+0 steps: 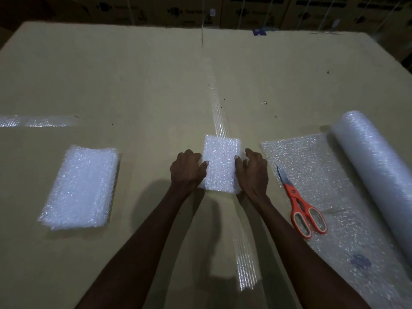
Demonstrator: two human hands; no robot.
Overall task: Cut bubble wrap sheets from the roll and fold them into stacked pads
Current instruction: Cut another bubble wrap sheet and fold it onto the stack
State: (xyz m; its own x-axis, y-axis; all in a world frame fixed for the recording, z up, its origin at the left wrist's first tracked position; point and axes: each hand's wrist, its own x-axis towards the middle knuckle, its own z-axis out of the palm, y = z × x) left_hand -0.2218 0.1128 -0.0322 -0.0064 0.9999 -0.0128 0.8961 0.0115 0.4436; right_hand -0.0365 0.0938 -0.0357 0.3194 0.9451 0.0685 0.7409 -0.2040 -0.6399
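A folded pad (221, 163) lies mid-surface (145, 85), gripped at its edges by the left hand (186, 169) and right hand (253, 170), fingers curled, thumbs on top. Stack (80, 188) left; scissors (298, 202), roll (376, 168) right.

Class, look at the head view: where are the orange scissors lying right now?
The orange scissors lie on the right side, on the unrolled bubble wrap sheet, between the right hand and the roll, blades pointing away from the person.
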